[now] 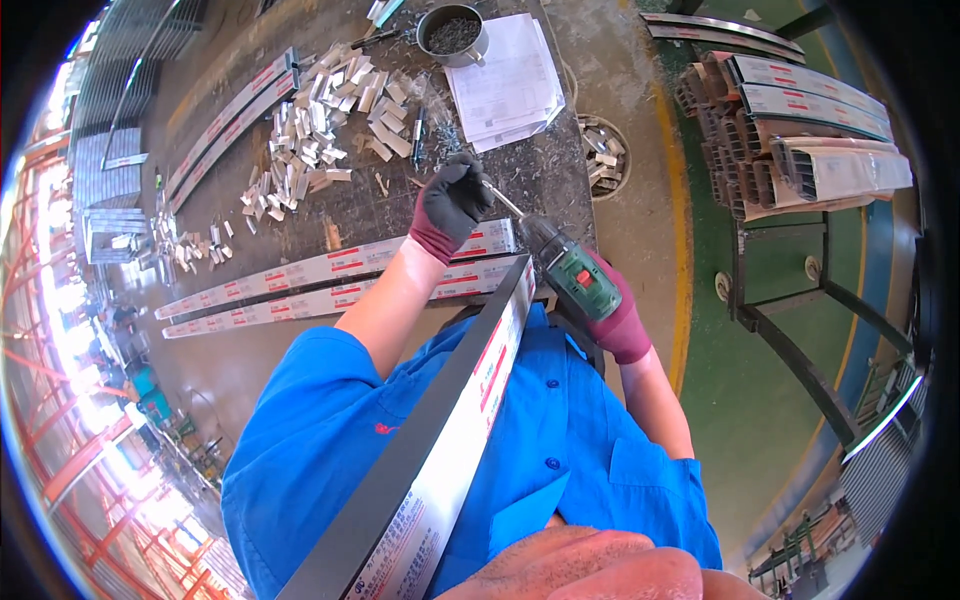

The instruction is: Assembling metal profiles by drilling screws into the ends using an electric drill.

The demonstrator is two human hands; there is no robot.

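My right hand (622,328), in a maroon and dark work glove, grips a green cordless drill (576,272). The drill's long bit (503,199) points up and left. At the bit's tip is my left hand (455,203), gloved alike, its fingers curled closed; whatever they pinch is hidden. A long dark metal profile (462,395) with white printed film on one side leans along my body, its far end just below the drill. Two more film-wrapped profiles (300,274) lie side by side along the workbench's near edge, beneath my left forearm.
Many short cut metal pieces (318,130) are heaped on the dark workbench (225,75). A metal cup (482,48) of small dark screws stands by white papers (505,85). Beside the bench is a bucket (624,178) of offcuts. Stacked profiles (810,100) rest on a wheeled frame (740,270) at right.
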